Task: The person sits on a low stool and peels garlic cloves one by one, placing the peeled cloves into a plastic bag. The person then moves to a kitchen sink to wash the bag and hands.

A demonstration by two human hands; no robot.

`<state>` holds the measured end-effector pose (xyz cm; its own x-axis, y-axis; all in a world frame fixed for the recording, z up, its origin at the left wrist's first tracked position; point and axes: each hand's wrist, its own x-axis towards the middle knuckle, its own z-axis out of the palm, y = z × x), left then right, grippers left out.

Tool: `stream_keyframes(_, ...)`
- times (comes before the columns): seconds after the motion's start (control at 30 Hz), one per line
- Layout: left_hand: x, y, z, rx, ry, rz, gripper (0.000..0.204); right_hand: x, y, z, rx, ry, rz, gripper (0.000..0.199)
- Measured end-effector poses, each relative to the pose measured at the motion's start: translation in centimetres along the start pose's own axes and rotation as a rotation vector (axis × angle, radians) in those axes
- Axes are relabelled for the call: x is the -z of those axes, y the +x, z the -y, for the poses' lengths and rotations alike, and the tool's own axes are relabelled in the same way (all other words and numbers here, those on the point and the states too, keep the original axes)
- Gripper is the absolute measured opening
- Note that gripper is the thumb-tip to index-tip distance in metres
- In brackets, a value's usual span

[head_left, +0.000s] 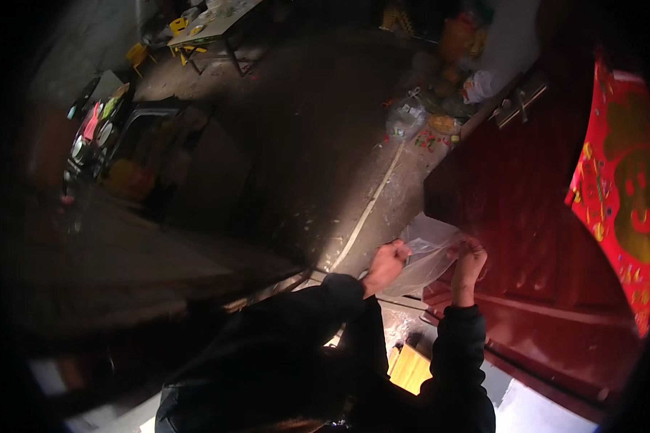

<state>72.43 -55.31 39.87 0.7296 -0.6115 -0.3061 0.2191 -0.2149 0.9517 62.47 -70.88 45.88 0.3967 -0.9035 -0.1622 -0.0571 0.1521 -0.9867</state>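
A clear, thin plastic bag [420, 270] hangs stretched between my two hands in the lower middle of the view. My left hand [387, 267] is closed on its left side, the fingers pinching the film. On the other side my right hand [471, 258] grips the bag's right upper edge, with the wrist bent and fingers pinched together. The bag looks creased and see-through; whether anything lies inside I cannot tell. Dark sleeves cover both forearms.
A dark red door [513, 195] with a metal handle [521, 105] and a red poster [621, 187] stands close on the right. Ahead, a filled plastic bag [406, 120] sits on the floor. A table [220, 23] is far left; a yellow wooden piece [410, 369] lies below my hands.
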Motion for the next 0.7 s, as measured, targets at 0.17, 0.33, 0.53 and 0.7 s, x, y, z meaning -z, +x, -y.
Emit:
stream_keyframes(0.17, 6.2, 8.3, -3.6, -0.33, -0.269, 0.014, 0.011, -5.3, 7.6, 4.4, 0.124, -0.155, 0.241, 0.011)
stream_keyframes(0.33, 15.4, 16.8, -10.2, -0.112, -0.063, -0.19, 0.014, -18.6, 14.5, 8.9, 0.154, -0.165, 0.454, 0.014)
stream_keyframes(0.53, 27.1, 25.1, -13.0, -0.088, 0.099, -0.361, 0.023, -36.1, 21.1, 10.7, 0.223, -0.233, 0.769, 0.009)
stream_keyframes(0.7, 37.1, 33.3, -15.2, -0.105, -0.014, -0.573, 0.02, -55.0, 27.0, 10.8, 0.136, -0.27, 0.87, 0.012)
